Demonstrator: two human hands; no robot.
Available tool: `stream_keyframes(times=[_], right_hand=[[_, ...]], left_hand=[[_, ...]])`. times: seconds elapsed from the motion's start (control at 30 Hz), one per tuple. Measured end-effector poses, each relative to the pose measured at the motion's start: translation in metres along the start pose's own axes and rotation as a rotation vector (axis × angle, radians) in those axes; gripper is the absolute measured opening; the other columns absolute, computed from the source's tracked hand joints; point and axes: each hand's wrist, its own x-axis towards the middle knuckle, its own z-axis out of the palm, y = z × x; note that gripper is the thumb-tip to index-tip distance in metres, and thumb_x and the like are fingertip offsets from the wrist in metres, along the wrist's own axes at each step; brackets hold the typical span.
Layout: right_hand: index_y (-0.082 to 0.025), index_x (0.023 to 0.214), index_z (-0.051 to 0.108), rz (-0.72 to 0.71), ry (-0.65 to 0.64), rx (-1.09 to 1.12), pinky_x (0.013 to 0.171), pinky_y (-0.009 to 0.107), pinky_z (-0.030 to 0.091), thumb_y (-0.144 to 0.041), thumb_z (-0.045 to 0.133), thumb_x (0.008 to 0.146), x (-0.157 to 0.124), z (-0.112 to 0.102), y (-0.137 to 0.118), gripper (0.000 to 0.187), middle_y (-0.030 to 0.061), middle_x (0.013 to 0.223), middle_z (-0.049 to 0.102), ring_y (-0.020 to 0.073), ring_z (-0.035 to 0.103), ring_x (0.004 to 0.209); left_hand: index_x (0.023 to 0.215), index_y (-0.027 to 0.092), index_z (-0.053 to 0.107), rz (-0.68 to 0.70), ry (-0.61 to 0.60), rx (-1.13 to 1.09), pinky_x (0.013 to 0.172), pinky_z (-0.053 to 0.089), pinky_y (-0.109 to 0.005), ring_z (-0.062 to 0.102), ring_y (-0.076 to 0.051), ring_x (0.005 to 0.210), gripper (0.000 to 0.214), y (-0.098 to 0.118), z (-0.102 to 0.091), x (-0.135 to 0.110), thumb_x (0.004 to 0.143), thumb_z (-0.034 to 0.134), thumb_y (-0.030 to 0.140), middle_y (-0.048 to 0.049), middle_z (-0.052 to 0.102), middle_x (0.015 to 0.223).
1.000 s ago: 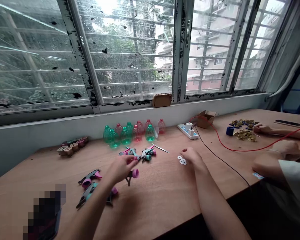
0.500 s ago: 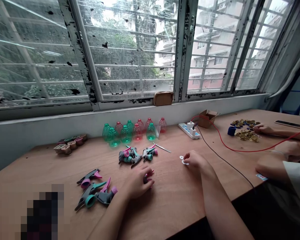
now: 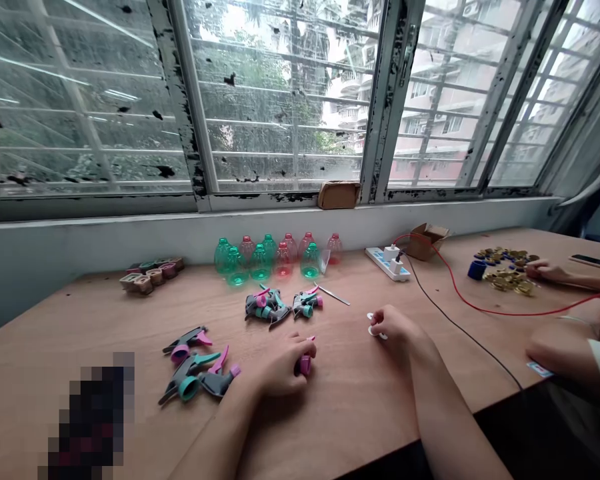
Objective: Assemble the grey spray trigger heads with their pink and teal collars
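Head view: trigger sprayers [image 3: 193,377] beside left hand [image 3: 280,367]

view: head-worn, single | facing: forward and down over left hand [image 3: 280,367], right hand [image 3: 397,330] | near: wooden table [image 3: 360,413] (barred window [image 3: 280,100] beyond)

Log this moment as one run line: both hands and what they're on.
left hand: holds pink-capped sprayer part | right hand: on white plastic washers | nearby: trigger sprayer heads

Spray triggers [image 3: 267,307] lie before plastic bottles [image 3: 270,261] on the worktop [image 3: 350,393]. A power strip [image 3: 387,264] lies right of them.
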Motion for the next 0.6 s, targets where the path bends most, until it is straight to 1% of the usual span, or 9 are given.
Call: stream_keyframes(times=[0.1, 0.17, 0.27, 0.33, 0.37, 0.43, 0.5, 0.57, 0.6], right_hand=[[-0.015, 0.061, 0.062, -0.058, -0.015, -0.01, 0.045, 0.019, 0.032, -0.01, 0.067, 0.058, -0.006, 0.002, -0.012, 0.007, -0.0011, 0.053, 0.058, 0.0097, 0.051, 0.05], [-0.015, 0.063, 0.064, -0.135, -0.028, 0.004, 0.046, 0.019, 0.033, -0.013, 0.067, 0.06, -0.012, 0.005, -0.026, 0.005, -0.0003, 0.056, 0.06, 0.0098, 0.051, 0.052], [-0.014, 0.068, 0.064, -0.36, -0.094, 0.135, 0.051, 0.02, 0.036, -0.021, 0.069, 0.066, -0.025, 0.015, -0.051, 0.008, 0.0002, 0.062, 0.061, 0.01, 0.051, 0.057], [-0.015, 0.076, 0.065, -0.535, -0.176, 0.285, 0.056, 0.02, 0.038, -0.028, 0.072, 0.068, -0.034, 0.026, -0.068, 0.017, -0.0005, 0.066, 0.06, 0.0102, 0.051, 0.061], [-0.015, 0.081, 0.066, -0.589, -0.225, 0.357, 0.056, 0.021, 0.039, -0.032, 0.074, 0.068, -0.037, 0.032, -0.075, 0.022, -0.0008, 0.067, 0.06, 0.0104, 0.051, 0.061], [-0.016, 0.084, 0.066, -0.649, -0.304, 0.476, 0.057, 0.022, 0.04, -0.035, 0.077, 0.067, -0.04, 0.043, -0.086, 0.028, -0.0008, 0.067, 0.06, 0.0109, 0.052, 0.062], [-0.016, 0.081, 0.067, -0.682, -0.358, 0.547, 0.059, 0.023, 0.042, -0.036, 0.077, 0.068, -0.041, 0.054, -0.092, 0.027, -0.0001, 0.069, 0.061, 0.0117, 0.054, 0.063], [-0.016, 0.079, 0.067, -0.698, -0.369, 0.575, 0.061, 0.024, 0.043, -0.036, 0.076, 0.068, -0.04, 0.065, -0.094, 0.024, 0.0007, 0.071, 0.064, 0.0123, 0.055, 0.064], [-0.016, 0.079, 0.067, -0.698, -0.353, 0.581, 0.061, 0.024, 0.043, -0.036, 0.076, 0.069, -0.039, 0.07, -0.095, 0.024, 0.0008, 0.071, 0.064, 0.0123, 0.056, 0.064]], left_hand=[[0.087, 0.021, 0.057, -0.033, 0.031, -0.014, 0.071, 0.041, -0.025, 0.053, -0.019, 0.086, 0.027, -0.001, 0.003, 0.001, 0.063, 0.053, 0.009, -0.0027, 0.06, 0.087], [0.093, 0.022, 0.059, -0.05, 0.081, -0.04, 0.074, 0.041, -0.026, 0.055, -0.019, 0.089, 0.033, -0.001, 0.007, 0.002, 0.063, 0.055, 0.009, -0.0026, 0.062, 0.091], [0.104, 0.023, 0.06, -0.095, 0.177, -0.108, 0.074, 0.041, -0.026, 0.057, -0.018, 0.085, 0.039, -0.001, 0.014, 0.005, 0.068, 0.054, 0.01, -0.0019, 0.065, 0.095], [0.106, 0.022, 0.059, -0.132, 0.233, -0.169, 0.07, 0.041, -0.025, 0.058, -0.016, 0.079, 0.035, -0.001, 0.018, 0.007, 0.073, 0.051, 0.01, -0.0016, 0.066, 0.091], [0.106, 0.021, 0.058, -0.143, 0.258, -0.203, 0.069, 0.041, -0.024, 0.058, -0.015, 0.078, 0.033, -0.002, 0.019, 0.007, 0.076, 0.05, 0.011, -0.0018, 0.066, 0.09], [0.106, 0.02, 0.056, -0.151, 0.304, -0.266, 0.07, 0.042, -0.024, 0.058, -0.015, 0.079, 0.029, -0.004, 0.021, 0.008, 0.079, 0.049, 0.012, -0.0026, 0.066, 0.09], [0.107, 0.019, 0.053, -0.155, 0.329, -0.305, 0.071, 0.043, -0.024, 0.059, -0.015, 0.08, 0.027, -0.006, 0.023, 0.009, 0.08, 0.049, 0.013, -0.0031, 0.065, 0.092], [0.108, 0.02, 0.052, -0.153, 0.332, -0.323, 0.072, 0.044, -0.024, 0.059, -0.016, 0.081, 0.028, -0.008, 0.025, 0.009, 0.08, 0.05, 0.013, -0.0035, 0.065, 0.094], [0.109, 0.02, 0.051, -0.147, 0.331, -0.333, 0.073, 0.044, -0.025, 0.06, -0.016, 0.083, 0.029, -0.008, 0.026, 0.009, 0.08, 0.051, 0.013, -0.0037, 0.065, 0.096]])
